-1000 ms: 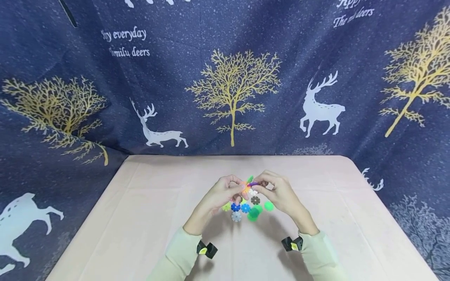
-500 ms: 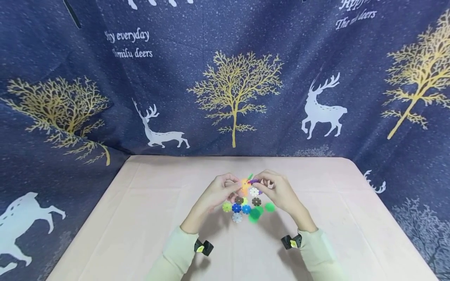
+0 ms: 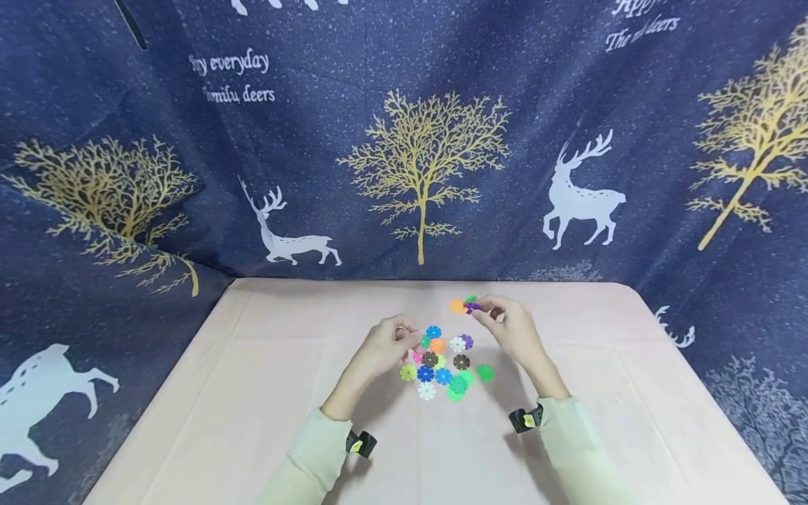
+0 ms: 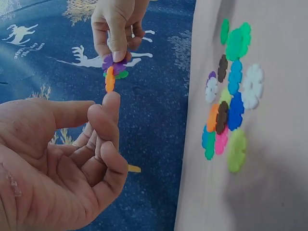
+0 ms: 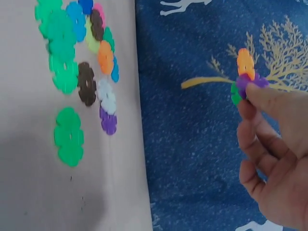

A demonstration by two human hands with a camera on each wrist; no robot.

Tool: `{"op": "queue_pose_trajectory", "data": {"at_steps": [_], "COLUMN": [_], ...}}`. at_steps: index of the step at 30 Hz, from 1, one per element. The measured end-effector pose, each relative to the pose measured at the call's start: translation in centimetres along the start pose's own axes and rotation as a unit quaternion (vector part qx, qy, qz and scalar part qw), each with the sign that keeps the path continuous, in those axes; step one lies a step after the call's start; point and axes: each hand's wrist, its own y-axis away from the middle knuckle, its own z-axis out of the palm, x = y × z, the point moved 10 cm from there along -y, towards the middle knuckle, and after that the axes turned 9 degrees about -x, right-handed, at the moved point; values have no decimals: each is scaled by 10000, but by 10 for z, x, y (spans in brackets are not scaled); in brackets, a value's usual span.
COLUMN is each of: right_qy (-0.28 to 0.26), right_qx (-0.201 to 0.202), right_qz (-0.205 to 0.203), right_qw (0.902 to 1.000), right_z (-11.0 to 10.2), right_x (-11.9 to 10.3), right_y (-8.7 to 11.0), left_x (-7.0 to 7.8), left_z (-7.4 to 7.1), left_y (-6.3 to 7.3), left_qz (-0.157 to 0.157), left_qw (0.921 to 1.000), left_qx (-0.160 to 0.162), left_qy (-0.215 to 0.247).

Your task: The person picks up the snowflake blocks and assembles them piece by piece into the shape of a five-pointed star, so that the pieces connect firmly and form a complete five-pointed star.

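My right hand (image 3: 519, 338) pinches a purple flower-shaped plastic disc (image 5: 245, 85) between thumb and index finger. An orange disc (image 5: 245, 61) and a green disc (image 5: 235, 94) are joined to it, and all of this is held up above the table. A brown patch (image 3: 496, 313) shows among the right fingers in the head view. My left hand (image 3: 384, 347) hovers at the left of the loose discs, its fingers loosely bent and holding nothing. Near its fingertips lie a blue disc (image 3: 433, 332) and an orange disc (image 3: 437, 344).
Several more notched discs lie bunched on the pale tablecloth (image 3: 265, 393), among them a white disc (image 3: 426, 391), a brown disc (image 3: 461, 362) and overlapping green discs (image 3: 458, 384). A lone green disc (image 3: 485, 372) sits at the right. A dark blue printed curtain (image 3: 303, 175) hangs behind the table.
The joined orange, purple and green discs have left the left hand and moved up and right with the right hand. The left hand has let go of the orange disc and drawn slightly left.
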Motion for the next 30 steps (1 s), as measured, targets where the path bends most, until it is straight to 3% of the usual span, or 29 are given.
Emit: {"op": "queue_pose_trajectory", "data": {"at_steps": [6, 14, 23, 30], "right_qy": [176, 176, 452, 814], "right_qx": [212, 318, 145, -2], "right_qz": [589, 1387, 1951, 2481], "right_qw": [9979, 9897, 9796, 9653], "right_z": [-8, -10, -1, 4], "right_x": [27, 63, 87, 104], "right_y": [-5, -6, -9, -8], "left_x": [-12, -34, -60, -74], "left_z": [-2, 2, 13, 18], "left_y": [-2, -4, -9, -7], "left_qz": [-107, -262, -456, -748], "left_qw": [9997, 9996, 9976, 9960], "left_qx": [50, -45, -327, -457], "left_qy": [-232, 136, 400, 195]}}
